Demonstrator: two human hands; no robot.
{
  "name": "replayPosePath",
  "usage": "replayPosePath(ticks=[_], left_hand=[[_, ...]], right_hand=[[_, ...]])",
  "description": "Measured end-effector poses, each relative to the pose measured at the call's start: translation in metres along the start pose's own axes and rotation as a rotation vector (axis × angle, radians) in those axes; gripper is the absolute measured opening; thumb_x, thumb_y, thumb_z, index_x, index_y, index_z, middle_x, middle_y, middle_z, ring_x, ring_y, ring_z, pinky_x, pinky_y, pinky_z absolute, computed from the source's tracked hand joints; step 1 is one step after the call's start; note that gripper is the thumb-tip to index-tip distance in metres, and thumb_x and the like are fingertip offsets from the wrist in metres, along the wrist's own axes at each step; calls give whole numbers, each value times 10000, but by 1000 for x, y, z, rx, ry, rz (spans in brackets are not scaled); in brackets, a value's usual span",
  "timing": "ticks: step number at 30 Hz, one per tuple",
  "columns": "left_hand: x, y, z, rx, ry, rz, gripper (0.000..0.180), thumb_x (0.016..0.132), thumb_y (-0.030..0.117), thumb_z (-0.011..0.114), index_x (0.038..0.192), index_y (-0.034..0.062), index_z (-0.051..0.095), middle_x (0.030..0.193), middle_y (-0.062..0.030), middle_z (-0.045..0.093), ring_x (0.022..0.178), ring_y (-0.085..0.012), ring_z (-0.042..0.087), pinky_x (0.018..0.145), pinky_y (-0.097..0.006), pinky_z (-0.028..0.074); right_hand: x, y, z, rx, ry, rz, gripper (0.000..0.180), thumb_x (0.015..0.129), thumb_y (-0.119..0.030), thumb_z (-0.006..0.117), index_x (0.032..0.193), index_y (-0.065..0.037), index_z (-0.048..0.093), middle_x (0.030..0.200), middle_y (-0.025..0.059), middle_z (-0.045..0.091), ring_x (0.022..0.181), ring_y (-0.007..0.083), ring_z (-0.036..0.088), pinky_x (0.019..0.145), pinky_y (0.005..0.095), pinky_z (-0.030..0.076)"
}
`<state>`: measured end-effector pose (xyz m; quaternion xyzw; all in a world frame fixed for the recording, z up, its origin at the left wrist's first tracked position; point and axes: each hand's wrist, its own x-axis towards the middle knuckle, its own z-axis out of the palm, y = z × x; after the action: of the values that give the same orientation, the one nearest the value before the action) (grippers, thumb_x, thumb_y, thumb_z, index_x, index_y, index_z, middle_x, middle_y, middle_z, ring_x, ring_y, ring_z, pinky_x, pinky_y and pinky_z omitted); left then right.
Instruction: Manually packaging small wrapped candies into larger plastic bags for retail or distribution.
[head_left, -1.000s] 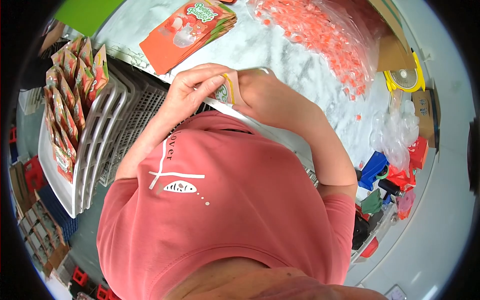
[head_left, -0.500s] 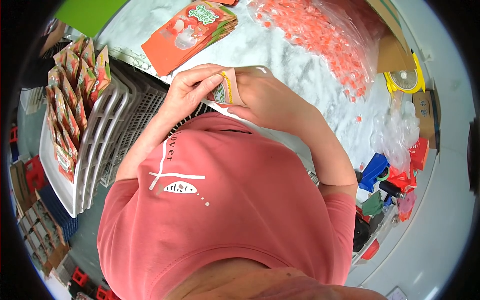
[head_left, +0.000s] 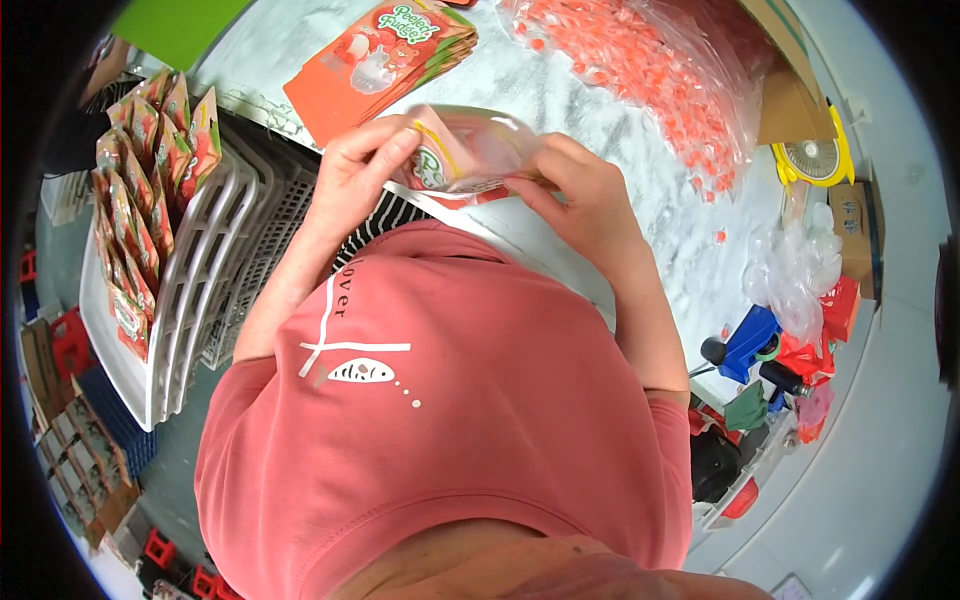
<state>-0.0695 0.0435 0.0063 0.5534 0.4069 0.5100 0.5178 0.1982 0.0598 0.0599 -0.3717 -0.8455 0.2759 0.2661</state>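
Between my hands, at the table's near edge, is a printed candy pouch [head_left: 470, 165] with a pink inside and a partly see-through face. Its mouth gapes and part of its printed front shows at the left. My left hand [head_left: 365, 160] grips the pouch's left side, thumb on top. With thumb and fingers my right hand [head_left: 580, 195] pinches the right edge. Just beyond my left hand lies a stack of flat red and green pouches [head_left: 370, 65]. Small red wrapped candies [head_left: 640, 80] spill from a clear plastic bag at the far right.
Stacked white plastic crates [head_left: 170, 330] stand at the left, the top one holding upright filled pouches [head_left: 145, 190]. A yellow fan [head_left: 815, 155], a cardboard box [head_left: 790, 100], crumpled clear plastic [head_left: 795, 255] and a blue tape dispenser [head_left: 748, 340] line the right side. A green sheet [head_left: 180, 30] lies far left.
My right hand has drawn away to the right, off the pouch's middle to its edge. The pouch now spreads wider and gapes. My left hand has shifted slightly left.
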Motion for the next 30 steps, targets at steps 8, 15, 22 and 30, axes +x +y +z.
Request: replayPosePath(ticks=[8, 15, 22, 30], left_hand=[[-4, 7, 9, -106, 26, -197, 227, 988, 191, 632, 1120, 22, 706, 895, -32, 702, 744, -77, 656, 627, -225, 558], [2, -2, 17, 55, 16, -27, 149, 953, 132, 682, 945, -13, 711, 784, 17, 650, 617, -22, 525, 515, -196, 411], [5, -4, 26, 48, -35, -41, 150, 958, 127, 673, 918, -13, 709, 710, 34, 584, 587, -19, 477, 500, -202, 390], [7, 8, 38, 61, -199, -107, 113, 941, 77, 665, 974, -10, 729, 835, -16, 635, 628, -31, 560, 510, -191, 456]], right_hand=[[-3, 0, 4, 88, 138, 45, 162, 869, -41, 720, 1011, -8, 649, 896, 86, 675, 779, 182, 689, 703, 284, 547], [-7, -4, 3, 177, 107, 98, 357, 894, -20, 684, 1237, -53, 586, 981, 100, 706, 870, 172, 702, 774, 282, 550], [0, 10, 4, 205, 65, 103, 215, 878, -49, 711, 1090, -41, 675, 879, 80, 688, 779, 161, 665, 714, 289, 525], [6, 11, 12, -134, -13, -71, 109, 861, -157, 721, 847, -63, 667, 742, 50, 609, 620, 231, 592, 544, 322, 441]])
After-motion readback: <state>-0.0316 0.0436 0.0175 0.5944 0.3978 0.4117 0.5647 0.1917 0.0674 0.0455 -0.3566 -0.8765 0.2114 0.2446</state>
